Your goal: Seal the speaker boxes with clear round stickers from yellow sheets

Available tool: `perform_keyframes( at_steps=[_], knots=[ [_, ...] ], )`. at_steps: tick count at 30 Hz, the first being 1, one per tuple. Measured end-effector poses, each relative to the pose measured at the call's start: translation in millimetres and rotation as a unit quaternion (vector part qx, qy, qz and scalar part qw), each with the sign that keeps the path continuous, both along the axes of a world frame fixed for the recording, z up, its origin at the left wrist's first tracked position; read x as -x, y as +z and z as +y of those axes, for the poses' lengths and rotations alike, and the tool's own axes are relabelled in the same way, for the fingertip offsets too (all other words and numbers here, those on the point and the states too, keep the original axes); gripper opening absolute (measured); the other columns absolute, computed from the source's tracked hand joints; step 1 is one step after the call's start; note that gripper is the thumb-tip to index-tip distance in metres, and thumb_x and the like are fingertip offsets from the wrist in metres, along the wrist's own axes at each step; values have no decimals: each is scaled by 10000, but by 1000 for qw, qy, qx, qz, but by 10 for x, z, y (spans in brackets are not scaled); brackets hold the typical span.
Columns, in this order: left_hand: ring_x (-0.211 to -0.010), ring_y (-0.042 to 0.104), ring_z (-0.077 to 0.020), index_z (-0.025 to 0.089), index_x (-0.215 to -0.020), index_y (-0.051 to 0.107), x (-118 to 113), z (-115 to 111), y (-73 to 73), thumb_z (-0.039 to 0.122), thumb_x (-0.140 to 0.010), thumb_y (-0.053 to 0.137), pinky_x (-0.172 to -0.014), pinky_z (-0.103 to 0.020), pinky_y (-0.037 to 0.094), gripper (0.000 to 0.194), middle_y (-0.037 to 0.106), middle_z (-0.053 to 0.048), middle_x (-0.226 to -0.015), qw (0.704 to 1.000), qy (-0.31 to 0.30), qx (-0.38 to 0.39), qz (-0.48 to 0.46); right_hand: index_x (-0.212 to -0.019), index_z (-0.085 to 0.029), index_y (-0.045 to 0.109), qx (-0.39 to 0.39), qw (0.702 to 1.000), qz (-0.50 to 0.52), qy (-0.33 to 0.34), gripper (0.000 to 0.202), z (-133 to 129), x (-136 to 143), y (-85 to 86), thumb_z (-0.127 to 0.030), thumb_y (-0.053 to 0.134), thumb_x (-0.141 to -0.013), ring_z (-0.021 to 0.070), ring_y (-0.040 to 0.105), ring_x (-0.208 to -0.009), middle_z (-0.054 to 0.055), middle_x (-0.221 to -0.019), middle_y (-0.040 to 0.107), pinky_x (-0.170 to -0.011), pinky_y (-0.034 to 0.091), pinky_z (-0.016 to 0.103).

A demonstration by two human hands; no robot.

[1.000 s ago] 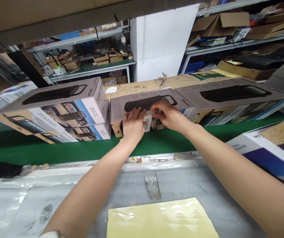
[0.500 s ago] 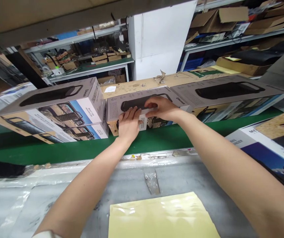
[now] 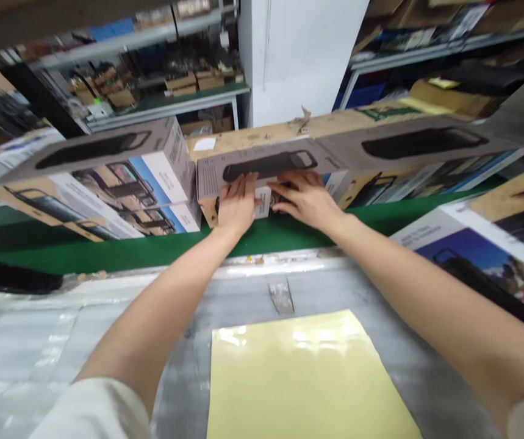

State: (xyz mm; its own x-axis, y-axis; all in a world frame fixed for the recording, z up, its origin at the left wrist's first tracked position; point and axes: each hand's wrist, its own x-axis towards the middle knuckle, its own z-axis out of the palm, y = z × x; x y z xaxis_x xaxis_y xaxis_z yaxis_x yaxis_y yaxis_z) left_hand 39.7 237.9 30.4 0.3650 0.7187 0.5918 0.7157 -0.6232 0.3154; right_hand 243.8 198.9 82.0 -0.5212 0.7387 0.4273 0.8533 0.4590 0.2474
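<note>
A grey printed box [image 3: 266, 160] with a dark speaker pictured on it sits on the green surface [image 3: 152, 253], between other boxes. My left hand [image 3: 238, 204] rests on its front top edge, fingers extended and laid on the box. Beside it, my right hand [image 3: 305, 198] lies against the front face and top edge with its fingers spread. Neither hand is wrapped around anything.
Two stacked boxes [image 3: 124, 177] stand at left and a long box [image 3: 408, 152] at right. Another box [image 3: 485, 250] is nearer on the right. A yellow sheet [image 3: 302, 378] lies on the plastic-covered surface [image 3: 188, 366]. Shelves [image 3: 152, 110] stand behind.
The view has tilted down, showing more of the yellow sheet. My right hand has gone from curled fingers over the box top to spread fingers at its front edge.
</note>
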Motion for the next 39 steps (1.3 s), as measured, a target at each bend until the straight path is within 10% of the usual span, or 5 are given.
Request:
perform_keyframes(
  at_steps=[6, 11, 17, 23, 39],
  knots=[
    [-1505, 373, -332, 374, -1498, 519, 7, 14, 6, 160, -927, 561, -1224, -580, 295, 612, 504, -50, -1573, 998, -54, 44, 1, -1262, -103, 668, 10, 986, 90, -142, 695, 19, 18, 65, -692, 658, -894, 511, 444, -1254, 263, -1307, 574, -988, 332, 709],
    [-1490, 382, -334, 345, -1457, 552, 45, 79, 147, 141, -889, 546, -1256, -614, 214, 604, 515, -61, -1554, 993, -55, 103, 2, -1066, -180, 675, 149, 984, 95, 15, 203, -1158, 646, 89, -355, 578, -1029, 311, 585, -1015, 138, -1044, 655, -867, 477, 465],
    [-1489, 407, -288, 221, -1462, 488, 748, -1111, 216, 240, -1003, 460, -1251, -549, 241, 460, 521, -114, -1546, 981, -154, 120, -17, -928, -167, 705, 352, 930, 46, 97, 212, -2312, 1076, -278, -71, 529, -996, 205, 570, -799, 62, -872, 628, -730, 467, 322],
    [-1535, 358, -291, 249, -1520, 391, 1372, -2411, -395, 445, -1038, 507, -1259, -560, 241, 533, 438, -141, -1618, 928, -249, 271, 54, -1000, -186, 710, 347, 930, 57, 102, 225, -2317, 1010, -341, -157, 490, -1041, 210, 588, -800, 55, -865, 617, -713, 487, 317],
    [-1568, 288, -281, 260, -1584, 324, 1375, -2460, -589, 447, -1032, 531, -1287, -565, 172, 618, 431, -133, -1625, 924, -261, 277, 30, -982, -181, 733, 363, 904, 141, 176, 284, -2106, 995, -319, -217, 466, -1073, 196, 636, -856, 98, -944, 649, -752, 530, 302]
  ],
)
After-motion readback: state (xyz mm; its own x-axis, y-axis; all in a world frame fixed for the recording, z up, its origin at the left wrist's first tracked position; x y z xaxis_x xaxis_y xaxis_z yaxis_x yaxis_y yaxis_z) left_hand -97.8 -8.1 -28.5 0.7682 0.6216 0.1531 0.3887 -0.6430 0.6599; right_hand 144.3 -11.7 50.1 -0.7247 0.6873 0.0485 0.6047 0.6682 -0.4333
